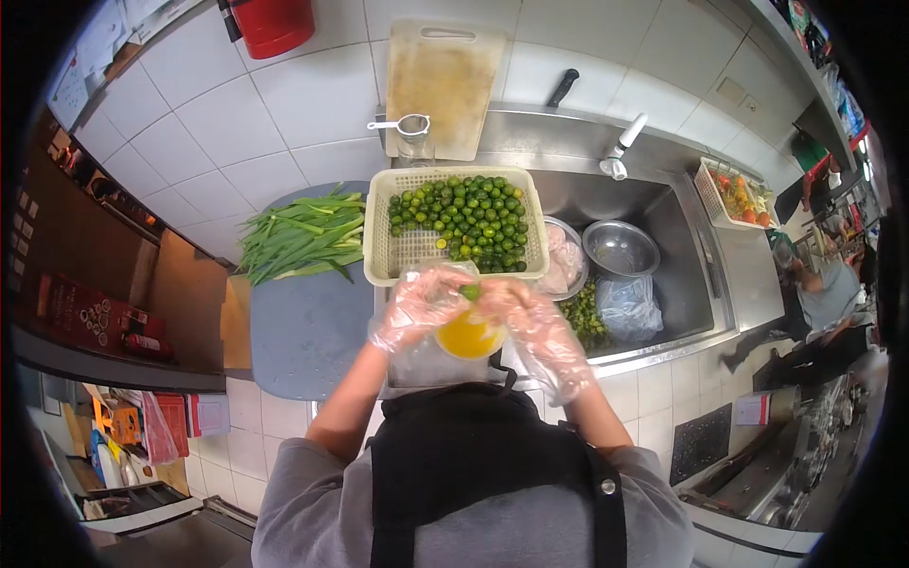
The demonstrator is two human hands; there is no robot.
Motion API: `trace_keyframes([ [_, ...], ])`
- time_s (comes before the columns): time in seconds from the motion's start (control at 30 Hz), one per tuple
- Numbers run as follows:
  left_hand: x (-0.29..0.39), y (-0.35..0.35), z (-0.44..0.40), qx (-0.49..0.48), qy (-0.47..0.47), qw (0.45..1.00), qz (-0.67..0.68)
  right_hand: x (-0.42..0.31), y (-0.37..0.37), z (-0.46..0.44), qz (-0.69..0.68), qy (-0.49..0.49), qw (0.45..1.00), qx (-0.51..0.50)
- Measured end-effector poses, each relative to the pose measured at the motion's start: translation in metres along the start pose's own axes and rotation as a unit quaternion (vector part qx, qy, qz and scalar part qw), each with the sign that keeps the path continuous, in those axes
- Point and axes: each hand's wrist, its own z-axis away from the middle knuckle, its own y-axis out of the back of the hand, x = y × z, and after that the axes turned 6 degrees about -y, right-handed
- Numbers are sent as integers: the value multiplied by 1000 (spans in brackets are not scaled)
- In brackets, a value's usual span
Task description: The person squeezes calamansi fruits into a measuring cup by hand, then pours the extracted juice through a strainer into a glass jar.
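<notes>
Both hands wear clear plastic gloves and meet over a bowl of yellow liquid [466, 336]. A small green citrus fruit [471, 292] is pinched between the fingers of my left hand [426, 301] and my right hand [525, 317]. Just beyond them stands a cream plastic basket [377, 222] with several green citrus fruits [473, 213] inside. At the basket's right is a metal bowl with pale pink meat [565, 260], close to my right hand.
Green leafy stalks [303, 232] lie on a grey board [303, 331] at the left. The sink [677, 317] at the right holds a metal bowl [620, 248], a plastic bag [632, 308] and greens [584, 317]. A faucet [620, 151] rises behind. Another person [828, 293] stands far right.
</notes>
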Motion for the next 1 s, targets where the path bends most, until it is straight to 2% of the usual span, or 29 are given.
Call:
trace_keyframes([
  [0.07,2,-6,4,9,-8,998,-65,-6,-20,-6,-130,-43,991,7],
  [0.1,7,-4,5,14,-10,998,-66,-5,-22,-8,-128,-41,991,2],
  [0.17,15,-1,8,-9,-133,959,-248,0,-24,-14,-140,-42,989,-26],
  [0.27,10,-7,14,17,-177,947,-269,0,-27,-16,-113,-36,992,-35],
  [0.3,7,-8,17,20,-175,947,-268,4,-27,-17,-111,-38,992,-36],
  [0.37,1,-12,23,19,-81,978,-192,21,-28,-19,-79,-69,994,-42],
  [0.5,-21,-7,29,-31,-40,982,-182,58,-23,-25,-142,-44,984,-94],
  [0.57,-29,-6,33,-54,27,993,-101,55,-20,-25,-55,-58,989,-121],
  [0.6,-27,-6,33,-56,28,993,-100,46,-18,-23,-55,-59,989,-120],
  [0.67,-22,-8,30,-67,61,988,-125,27,-16,-19,60,-96,987,-116],
  [0.7,-24,-9,30,-69,61,988,-125,30,-18,-20,59,-96,987,-115],
  [0.8,-31,-14,34,-44,54,994,-89,55,-26,-28,59,-41,994,-76],
  [0.87,-33,-22,38,1,23,981,-193,71,-27,-30,220,69,973,-22],
  [1.0,-22,-25,31,-5,-24,968,-251,70,-35,-34,267,142,953,36],
])
